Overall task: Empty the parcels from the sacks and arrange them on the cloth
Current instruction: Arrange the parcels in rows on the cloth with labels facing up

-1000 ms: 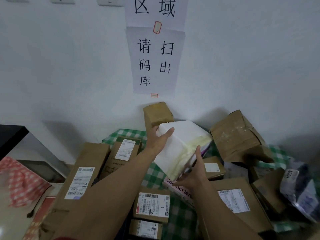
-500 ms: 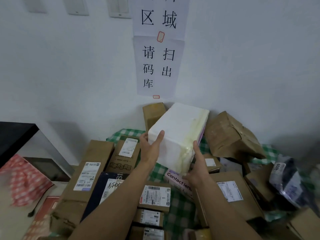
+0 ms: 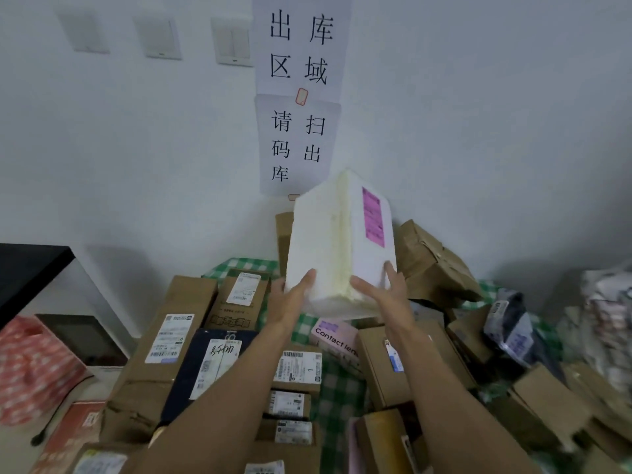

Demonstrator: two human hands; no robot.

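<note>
You are arranging: your left hand (image 3: 290,301) and right hand (image 3: 386,297) are gripping the foam box (image 3: 337,244) above the checked cloth (image 3: 338,391). Next, I think, it is needing a free place there.

One foam box (image 3: 328,241) is gripped by left hand (image 3: 289,302) and right hand (image 3: 391,297); above the grip, three wall switches (image 3: 159,37) and two notices (image 3: 297,142) are counted.
</note>
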